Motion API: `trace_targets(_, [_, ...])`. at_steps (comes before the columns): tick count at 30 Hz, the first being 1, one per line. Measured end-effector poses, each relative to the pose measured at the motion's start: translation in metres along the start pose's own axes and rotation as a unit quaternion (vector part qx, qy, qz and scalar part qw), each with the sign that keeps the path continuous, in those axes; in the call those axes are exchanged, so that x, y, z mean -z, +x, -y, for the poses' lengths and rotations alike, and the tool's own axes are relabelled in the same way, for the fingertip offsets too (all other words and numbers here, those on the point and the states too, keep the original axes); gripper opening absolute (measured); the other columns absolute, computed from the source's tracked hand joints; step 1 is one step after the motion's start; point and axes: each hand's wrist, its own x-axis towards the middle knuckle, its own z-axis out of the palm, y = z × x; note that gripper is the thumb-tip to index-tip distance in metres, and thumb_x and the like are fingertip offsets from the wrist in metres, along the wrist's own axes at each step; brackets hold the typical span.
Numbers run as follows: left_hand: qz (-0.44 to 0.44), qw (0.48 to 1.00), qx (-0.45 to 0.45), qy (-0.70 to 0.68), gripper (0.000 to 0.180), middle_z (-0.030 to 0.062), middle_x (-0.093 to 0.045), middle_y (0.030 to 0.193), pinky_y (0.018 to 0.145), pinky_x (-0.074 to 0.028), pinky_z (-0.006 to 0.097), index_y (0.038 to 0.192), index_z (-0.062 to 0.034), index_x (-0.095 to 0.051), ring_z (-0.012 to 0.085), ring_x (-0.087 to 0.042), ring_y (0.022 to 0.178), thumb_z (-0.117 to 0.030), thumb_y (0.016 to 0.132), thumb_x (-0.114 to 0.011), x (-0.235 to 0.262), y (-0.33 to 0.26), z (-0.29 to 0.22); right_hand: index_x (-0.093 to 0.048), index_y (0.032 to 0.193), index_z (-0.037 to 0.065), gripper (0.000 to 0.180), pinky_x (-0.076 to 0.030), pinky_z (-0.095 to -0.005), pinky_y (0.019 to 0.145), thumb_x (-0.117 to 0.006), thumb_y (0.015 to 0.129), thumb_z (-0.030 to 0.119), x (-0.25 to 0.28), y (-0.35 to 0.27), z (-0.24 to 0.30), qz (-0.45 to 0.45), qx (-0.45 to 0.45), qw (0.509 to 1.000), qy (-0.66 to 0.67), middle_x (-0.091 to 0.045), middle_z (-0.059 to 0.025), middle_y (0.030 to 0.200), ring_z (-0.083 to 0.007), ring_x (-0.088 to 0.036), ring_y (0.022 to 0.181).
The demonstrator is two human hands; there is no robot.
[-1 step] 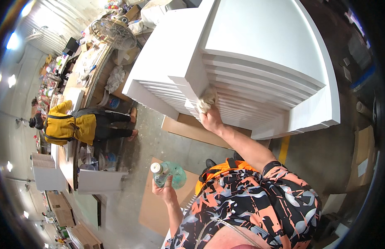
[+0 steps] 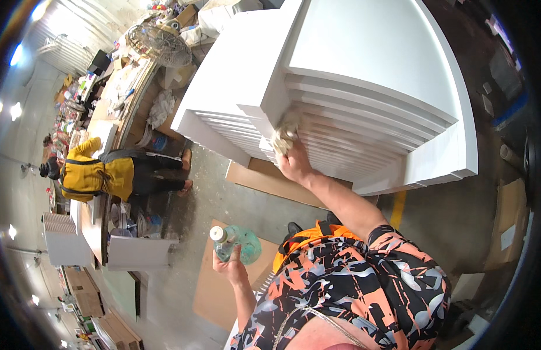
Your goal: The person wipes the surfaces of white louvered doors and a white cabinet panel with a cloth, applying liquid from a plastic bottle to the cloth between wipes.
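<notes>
My right hand is closed round a crumpled off-white cloth. The cloth presses against the upright divider of a white slatted cabinet, beside its row of slats. Lower down and to the left, my left hand grips a clear greenish plastic bottle with a white cap. The bottle is tilted, cap toward the left, and held away from the cabinet.
Brown cardboard lies beneath the cabinet, and a flat brown sheet is on the floor. At the left, a person in a yellow top bends over a cluttered workbench. A fan stands at the bench's far end.
My right hand and the cloth have shifted slightly left along the divider. The bottle in my left hand has barely moved.
</notes>
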Motion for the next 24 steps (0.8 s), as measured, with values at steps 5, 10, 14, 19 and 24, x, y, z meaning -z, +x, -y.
trace_targets(5, [0.011,1.000,-0.011,0.017,0.035,0.0065,-0.068,0.098,0.084,-0.051,0.029,0.104,0.0011,-0.063,0.0138,-0.064,0.090,0.007,0.073,-0.077,0.001,0.002,-0.001,-0.041,0.131,-0.006,0.059,-0.028,-0.0553,0.111,-0.051,0.073,-0.003,0.015,0.058,0.035,-0.005,0.171,0.982,-0.084,-0.037,-0.0329,0.138,-0.0541,-0.031,0.129])
trace_targets(10, [0.008,1.000,-0.010,-0.001,0.035,0.0057,-0.068,0.097,0.083,-0.050,0.028,0.103,0.0008,-0.064,0.0128,-0.063,0.089,0.006,0.071,-0.078,-0.008,0.001,0.003,-0.053,0.121,-0.001,0.042,-0.036,-0.0504,0.105,-0.052,0.079,0.001,-0.015,-0.041,-0.079,0.038,-0.043,0.997,-0.046,-0.052,-0.0273,0.123,-0.0473,-0.043,0.122])
trace_targets(14, [-0.008,1.000,-0.003,0.014,0.036,0.0050,-0.068,0.096,0.083,-0.050,0.028,0.102,0.0008,-0.064,0.0120,-0.063,0.089,0.005,0.070,-0.079,0.006,0.004,0.007,-0.056,0.116,-0.001,0.035,-0.040,-0.0510,0.098,-0.054,0.081,0.005,-0.005,0.002,-0.020,0.061,0.036,0.996,-0.048,-0.058,-0.0252,0.114,-0.0473,-0.050,0.111])
trace_targets(19, [0.001,1.000,-0.004,0.019,0.037,0.0045,-0.069,0.097,0.082,-0.050,0.028,0.103,-0.0001,-0.064,0.0119,-0.063,0.087,0.007,0.069,-0.079,-0.005,0.013,0.005,-0.055,0.118,0.000,0.043,-0.041,-0.0554,0.096,-0.065,0.078,0.013,0.008,0.044,-0.002,-0.074,0.251,0.959,-0.105,-0.053,-0.0277,0.119,-0.0491,-0.050,0.108])
trace_targets(24, [0.005,1.000,0.020,-0.007,0.036,0.0045,-0.068,0.095,0.081,-0.050,0.027,0.101,0.0002,-0.063,0.0117,-0.063,0.087,0.009,0.069,-0.077,-0.006,0.015,0.007,-0.051,0.122,0.001,0.056,-0.040,-0.0535,0.099,-0.073,0.074,0.020,0.028,-0.005,-0.043,0.109,0.250,0.940,-0.205,-0.053,-0.0232,0.121,-0.0423,-0.050,0.115])
